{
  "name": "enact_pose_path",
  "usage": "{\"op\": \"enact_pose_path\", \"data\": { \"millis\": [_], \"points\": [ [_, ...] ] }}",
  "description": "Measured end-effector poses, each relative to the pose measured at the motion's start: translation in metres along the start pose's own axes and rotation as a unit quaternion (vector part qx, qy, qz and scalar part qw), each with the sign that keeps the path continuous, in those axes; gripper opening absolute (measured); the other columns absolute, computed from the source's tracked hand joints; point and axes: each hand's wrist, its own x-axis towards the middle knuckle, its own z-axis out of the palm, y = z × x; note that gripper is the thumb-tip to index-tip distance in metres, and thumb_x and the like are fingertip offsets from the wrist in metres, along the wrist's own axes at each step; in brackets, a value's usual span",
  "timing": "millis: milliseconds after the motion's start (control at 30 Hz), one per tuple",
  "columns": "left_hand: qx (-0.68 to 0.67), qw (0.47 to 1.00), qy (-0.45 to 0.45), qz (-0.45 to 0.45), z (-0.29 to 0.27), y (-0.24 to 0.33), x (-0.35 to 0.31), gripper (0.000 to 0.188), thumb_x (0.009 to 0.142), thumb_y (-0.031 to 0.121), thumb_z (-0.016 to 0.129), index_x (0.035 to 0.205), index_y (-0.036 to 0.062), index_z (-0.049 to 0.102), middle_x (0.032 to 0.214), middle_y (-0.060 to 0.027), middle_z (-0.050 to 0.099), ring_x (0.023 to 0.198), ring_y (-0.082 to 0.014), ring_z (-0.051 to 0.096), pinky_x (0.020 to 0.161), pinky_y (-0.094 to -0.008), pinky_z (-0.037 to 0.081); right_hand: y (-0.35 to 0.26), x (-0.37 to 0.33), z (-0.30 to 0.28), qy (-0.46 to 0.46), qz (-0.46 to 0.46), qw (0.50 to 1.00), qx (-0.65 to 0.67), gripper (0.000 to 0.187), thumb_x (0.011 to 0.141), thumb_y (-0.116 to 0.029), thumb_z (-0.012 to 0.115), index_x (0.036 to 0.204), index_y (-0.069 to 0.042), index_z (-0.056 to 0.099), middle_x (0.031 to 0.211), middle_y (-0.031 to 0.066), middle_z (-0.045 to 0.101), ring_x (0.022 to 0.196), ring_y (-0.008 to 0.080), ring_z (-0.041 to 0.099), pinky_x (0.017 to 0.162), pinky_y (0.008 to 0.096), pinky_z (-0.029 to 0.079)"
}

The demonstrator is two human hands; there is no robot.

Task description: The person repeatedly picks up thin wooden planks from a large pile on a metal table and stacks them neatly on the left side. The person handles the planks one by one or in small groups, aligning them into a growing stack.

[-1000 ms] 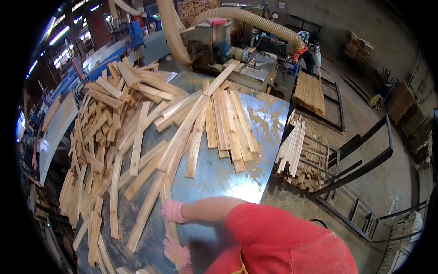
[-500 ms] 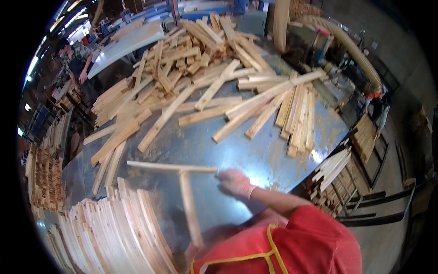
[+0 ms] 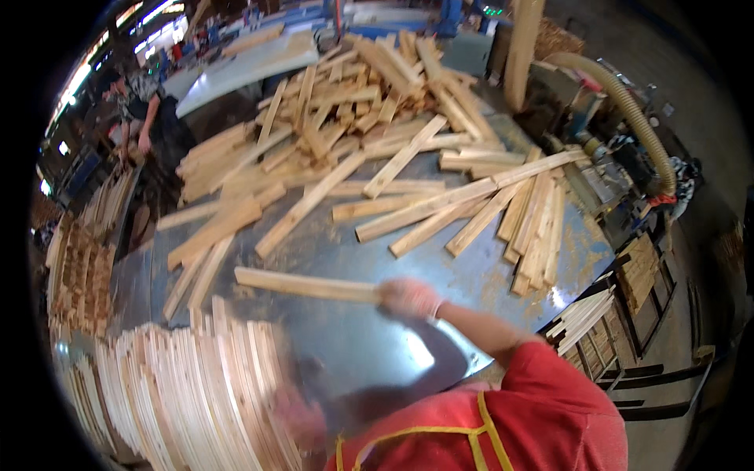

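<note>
My gloved right hand is closed around the right end of a pale wooden strip. That strip stretches leftward from the hand over the metal tabletop. My left hand, smeared by motion, is low at the right side of a row of closely packed wooden strips. Its fingers are too blurred to read. A fan of loose strips lies beyond my right hand, and a few more strips rest at the left of the tabletop.
A heap of loose strips covers the far part of the table. At the far left, a person stands near a white panel. A ridged hose curves down at the right, above a rack of strips.
The strip that stood between my left hand and the crosswise strip is gone from there; my left hand has moved left to the packed row. My right hand has closed on the crosswise strip's end.
</note>
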Motion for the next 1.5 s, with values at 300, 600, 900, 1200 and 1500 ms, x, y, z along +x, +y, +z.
{"op": "enact_pose_path", "data": {
  "millis": [300,600,900,1200,1500],
  "points": [
    [-0.107,0.985,0.032,0.13,0.022,0.168,0.161,0.079,0.083,0.032,0.082,0.151,0.0056,0.054,0.148,-0.0169,0.056,0.138,-0.0403,0.052,0.112,-0.0525,0.046,0.129,0.123,-0.173,0.149,0.007,0.91,-0.386,0.079,0.082,-0.03,0.079,0.154,-0.012,0.053,0.157,0.0143,0.054,0.15,0.0357,0.046,0.12,0.0474,0.042],
    [-0.089,0.984,-0.108,0.115,0.032,0.23,0.212,0.068,0.084,0.051,0.079,0.14,0.0155,0.066,0.148,-0.0119,0.054,0.139,-0.0381,0.048,0.106,-0.059,0.047,0.115,0.104,-0.166,-0.127,0.033,0.924,-0.358,0.079,0.085,-0.043,0.077,0.157,-0.021,0.055,0.136,0.0186,0.072,0.126,0.0358,0.069,0.106,0.0442,0.055],
    [-0.286,0.943,0.083,-0.15,0.073,0.088,0.087,0.075,0.083,0.02,0.08,0.154,0.0107,0.055,0.148,-0.0165,0.059,0.123,-0.0364,0.063,0.107,-0.0446,0.052,0.066,-0.045,0.001,-0.229,0.083,0.882,0.404,0.06,0.095,-0.028,0.073,0.147,0.002,0.065,0.119,0.0004,0.073,0.096,0.0116,0.061,0.088,0.0271,0.051],
    [-0.222,0.959,-0.122,-0.124,0.022,0.066,-0.008,0.09,0.089,0.034,0.076,0.165,0.0069,0.037,0.147,-0.0274,0.064,0.131,-0.0438,0.065,0.112,-0.0491,0.051,-0.052,-0.124,0.254,-0.394,-0.079,0.909,0.107,0.067,0.098,-0.052,0.067,0.145,-0.004,0.059,0.132,0.0194,0.073,0.126,0.0364,0.067,0.108,0.0435,0.051],
    [0.103,0.987,-0.045,-0.112,0.048,-0.041,-0.061,0.085,0.09,0.035,0.081,0.163,0.0109,0.043,0.164,-0.0169,0.047,0.153,-0.0321,0.044,0.123,-0.053,0.037,-0.041,-0.106,0.055,-0.096,0.06,0.98,0.162,0.067,0.101,-0.049,0.064,0.149,-0.003,0.055,0.114,0.0193,0.076,0.105,0.0279,0.072,0.095,0.0398,0.055]
  ]
}}
